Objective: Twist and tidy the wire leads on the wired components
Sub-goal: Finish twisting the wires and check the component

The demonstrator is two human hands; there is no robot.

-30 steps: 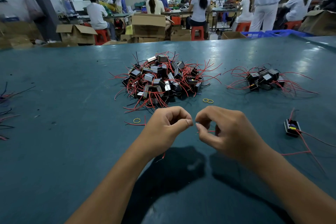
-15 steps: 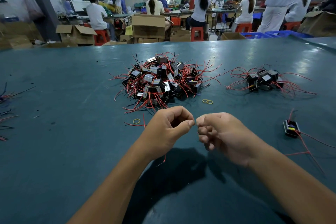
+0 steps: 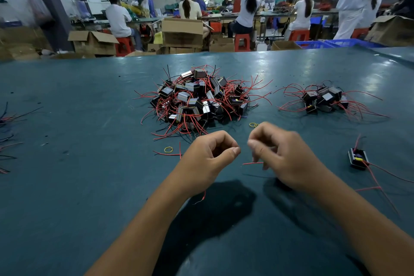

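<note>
My left hand (image 3: 208, 159) hovers over the green table (image 3: 78, 186), fingers curled and thumb pressed to forefinger; a thin red wire lead (image 3: 202, 198) hangs out below its wrist. My right hand (image 3: 286, 159) is beside it with a small gap, fingers curled around another red lead (image 3: 253, 163) that pokes out leftward. Whatever component they hold is hidden. Behind the hands lies a big pile of black components with red leads (image 3: 197, 101). A smaller pile (image 3: 322, 99) sits at the back right, and one single component (image 3: 358, 159) lies right of my right hand.
Yellow rubber bands lie on the table, one (image 3: 168, 149) left of my left hand, another pair (image 3: 253, 125) behind my right hand. Loose wires (image 3: 9, 119) reach in from the left edge. Beyond the far edge are cardboard boxes (image 3: 182, 32) and seated workers.
My fingertips, touching half a second ago, have drawn slightly apart. My right hand has turned at the wrist, and a red lead now shows beneath it.
</note>
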